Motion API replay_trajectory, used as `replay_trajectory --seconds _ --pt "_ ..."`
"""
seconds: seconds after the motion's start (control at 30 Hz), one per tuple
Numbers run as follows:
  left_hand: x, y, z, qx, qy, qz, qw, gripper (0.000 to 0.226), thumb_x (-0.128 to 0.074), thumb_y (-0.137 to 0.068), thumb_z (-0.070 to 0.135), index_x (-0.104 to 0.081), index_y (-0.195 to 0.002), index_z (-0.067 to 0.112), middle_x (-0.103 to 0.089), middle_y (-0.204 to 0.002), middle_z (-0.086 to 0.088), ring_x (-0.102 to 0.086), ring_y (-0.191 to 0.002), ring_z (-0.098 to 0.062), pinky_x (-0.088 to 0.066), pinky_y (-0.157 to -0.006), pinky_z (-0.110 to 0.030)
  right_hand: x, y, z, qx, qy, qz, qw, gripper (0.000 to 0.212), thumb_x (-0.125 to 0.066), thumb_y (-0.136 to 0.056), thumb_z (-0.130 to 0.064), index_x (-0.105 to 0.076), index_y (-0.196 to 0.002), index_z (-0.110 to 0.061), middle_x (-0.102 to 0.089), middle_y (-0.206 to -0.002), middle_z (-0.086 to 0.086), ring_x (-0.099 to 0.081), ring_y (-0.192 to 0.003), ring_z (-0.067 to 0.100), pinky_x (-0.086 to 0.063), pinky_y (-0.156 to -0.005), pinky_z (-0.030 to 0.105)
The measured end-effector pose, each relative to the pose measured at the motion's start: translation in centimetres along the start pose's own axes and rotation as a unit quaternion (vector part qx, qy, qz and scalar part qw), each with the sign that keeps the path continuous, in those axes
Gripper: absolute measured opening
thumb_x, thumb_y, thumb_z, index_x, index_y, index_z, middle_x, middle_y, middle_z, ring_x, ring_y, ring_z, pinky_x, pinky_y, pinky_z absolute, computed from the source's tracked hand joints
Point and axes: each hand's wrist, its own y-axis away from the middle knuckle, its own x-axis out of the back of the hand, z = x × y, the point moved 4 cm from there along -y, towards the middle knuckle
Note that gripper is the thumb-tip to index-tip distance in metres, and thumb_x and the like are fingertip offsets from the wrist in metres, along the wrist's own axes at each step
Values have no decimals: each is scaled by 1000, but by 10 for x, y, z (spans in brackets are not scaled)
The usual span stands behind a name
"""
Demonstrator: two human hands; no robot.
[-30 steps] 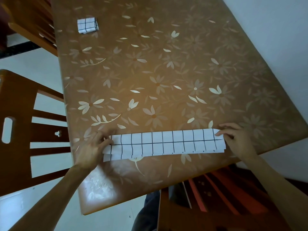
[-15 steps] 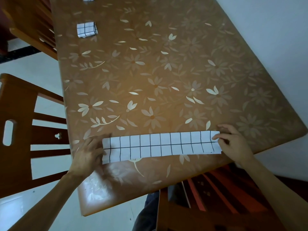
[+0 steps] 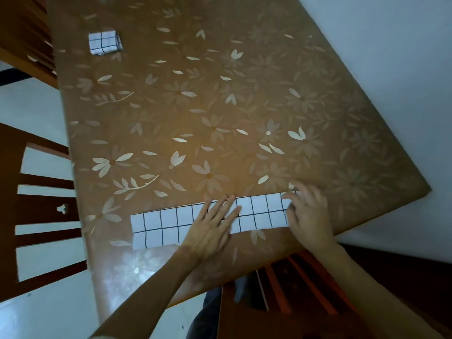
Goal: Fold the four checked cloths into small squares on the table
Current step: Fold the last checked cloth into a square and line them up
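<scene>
Floral tabletop fills the frame. Left hand presses flat, open, mid-strip on the checked cloth, likely anchoring a fold. Right hand pinches its right end.

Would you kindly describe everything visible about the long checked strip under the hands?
The long checked strip is white cloth with a thin dark grid, folded into a narrow band two squares deep. It lies flat near the table's front edge. The left hand presses flat on its middle; the right hand covers its right end.

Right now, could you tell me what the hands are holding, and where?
Nothing is lifted: the left hand presses flat on the cloth strip's middle, and the right hand holds its right end.
</scene>
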Motion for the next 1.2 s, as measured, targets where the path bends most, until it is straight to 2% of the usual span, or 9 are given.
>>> replay_trajectory --seconds 0.17,0.27,0.6,0.67,0.73,0.83,0.97,1.1,1.2 --pt "-5 -1 -3 -5 6 -21 1000 59 -18 -104 39 -18 -157 14 -16 -164 -10 -7 -153 -27 -13 -120 -56 -73 8 -105 86 -2 -135 987 57 -28 -96 -26 -30 -152 -13 -18 -163 5 -14 -150 21 -18 -121 40" --pt "-5 1 -10 6 5 -28 1000 64 -17 -104 46 -12 -158 12 -9 -166 -7 -2 -154 -22 -14 -121 -55 -95 9 -93 64 43 -159 984 59 -19 -103 -38 -11 -157 -14 -3 -164 6 -5 -151 20 -8 -121 39" --pt "3 62 -81 132 -4 -4 991 68 -19 -102 50 -11 -158 13 -2 -167 -9 -4 -154 -25 -16 -120 -56 -53 18 15 -19 88 -159 983 64 -14 -102 -53 -4 -157 -21 4 -165 -1 4 -151 12 -8 -122 41" --pt "2 78 -102 166 -3 5 986 69 -19 -101 50 -16 -158 11 -5 -166 -10 -8 -153 -27 -16 -120 -56 -41 16 25 5 103 -156 982 61 -17 -103 -45 -12 -157 -18 -4 -165 0 -5 -151 14 -13 -121 42" --pt "3 89 -115 189 -9 16 982 71 -22 -100 51 -21 -156 7 -9 -166 -13 -11 -153 -29 -18 -120 -55 -31 6 24 33 104 -130 985 56 -27 -100 -37 -36 -150 -14 -31 -158 6 -31 -143 21 -22 -116 42" --pt "10 87 -122 196 -25 25 980 75 -25 -99 54 -23 -155 4 -13 -165 -15 -14 -152 -32 -19 -120 -54 -19 -17 19 37 95 -113 988 46 -43 -92 -36 -56 -129 -13 -59 -121 5 -53 -114 28 -29 -104 41" --pt "31 73 -122 220 6 49 974 67 -24 -101 46 -25 -154 4 -19 -163 -17 -21 -149 -34 -24 -116 -56 -13 -41 16 -11 34 -232 972 21 -61 -93 -33 -64 -109 -21 -58 -99 -3 -50 -103 23 -37 -89 33" --pt "58 64 -100 231 94 135 959 59 -34 -101 31 -25 -154 5 -23 -161 -17 -23 -149 -33 -26 -117 -54 -11 -31 -2 -120 -132 -257 950 16 -59 -96 -26 -62 -83 -19 -60 -81 -2 -59 -80 24 -45 -67 33" --pt "68 62 -70 197 137 169 956 57 -39 -99 25 -30 -151 5 -27 -160 -17 -29 -146 -34 -28 -117 -52 -16 -14 -21 -197 -247 -222 922 15 -57 -98 -25 -64 -91 -13 -65 -85 3 -62 -82 20 -47 -66 29"
